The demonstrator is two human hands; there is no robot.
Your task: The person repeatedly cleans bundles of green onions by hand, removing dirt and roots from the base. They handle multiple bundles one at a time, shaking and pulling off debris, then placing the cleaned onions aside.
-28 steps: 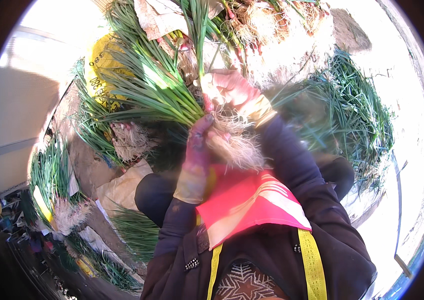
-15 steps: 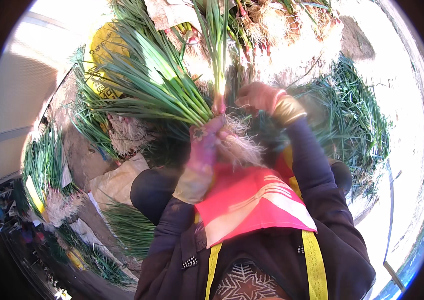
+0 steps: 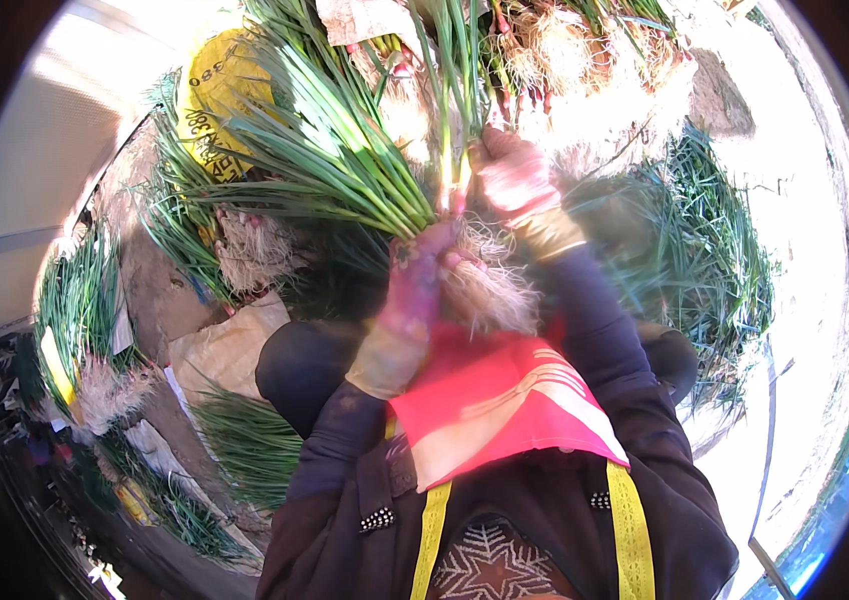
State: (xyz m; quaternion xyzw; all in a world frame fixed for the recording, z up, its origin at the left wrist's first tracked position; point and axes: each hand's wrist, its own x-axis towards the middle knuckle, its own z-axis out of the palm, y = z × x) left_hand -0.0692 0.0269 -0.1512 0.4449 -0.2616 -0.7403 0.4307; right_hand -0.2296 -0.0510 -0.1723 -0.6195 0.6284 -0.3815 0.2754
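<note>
Bare, sunlit dirt ground [image 3: 804, 250] carries heaps of long green onion stalks with pale hairy roots: one pile [image 3: 714, 250] at right, bundles [image 3: 74, 330] at left. A crumpled tan sack [image 3: 229, 345] and a round yellow plastic container [image 3: 219, 100] also lie there.

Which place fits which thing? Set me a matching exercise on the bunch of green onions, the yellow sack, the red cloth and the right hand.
Things:
1. bunch of green onions
2. yellow sack
3. red cloth
4. right hand

Places:
A. on the person's lap
B. on the ground, upper left
C. in the grip of the left hand, just above its white roots
D. raised on a few upright stalks

Pairs: 1-C, 2-B, 3-A, 4-D
</note>
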